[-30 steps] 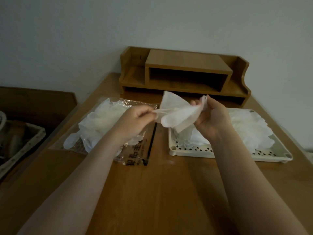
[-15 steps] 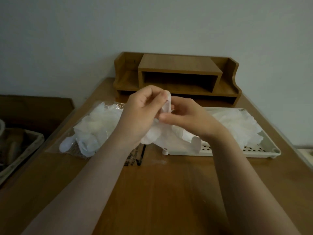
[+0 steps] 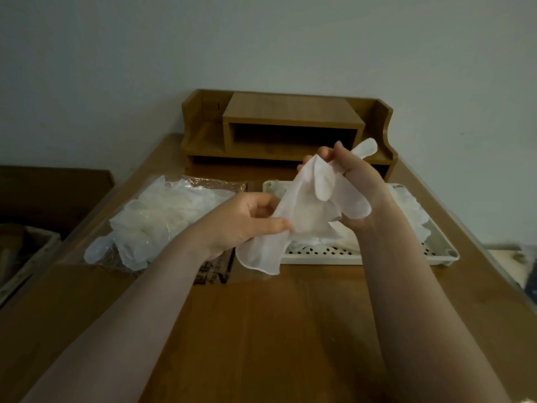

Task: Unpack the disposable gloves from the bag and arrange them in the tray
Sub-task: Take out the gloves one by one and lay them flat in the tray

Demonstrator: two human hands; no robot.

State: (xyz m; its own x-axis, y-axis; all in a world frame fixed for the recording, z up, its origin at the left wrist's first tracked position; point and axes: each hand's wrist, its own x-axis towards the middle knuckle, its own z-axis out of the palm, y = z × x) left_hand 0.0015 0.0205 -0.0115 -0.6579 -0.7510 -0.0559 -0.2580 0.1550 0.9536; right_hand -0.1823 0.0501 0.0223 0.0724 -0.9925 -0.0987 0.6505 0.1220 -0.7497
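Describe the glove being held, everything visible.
The glove is thin, translucent white film, limp and wrinkled. It hangs stretched between both hands above the desk, in front of the tray's near left corner. The right hand pinches its finger end up high, with some glove fingers flopping down and one poking up behind the hand. The left hand pinches its edge lower down, and the wavy cuff dangles below.

My wooden desk (image 3: 290,330) meets a plain pale wall (image 3: 261,42); a wooden shelf organizer (image 3: 290,126) sits at its far edge. Dim light.
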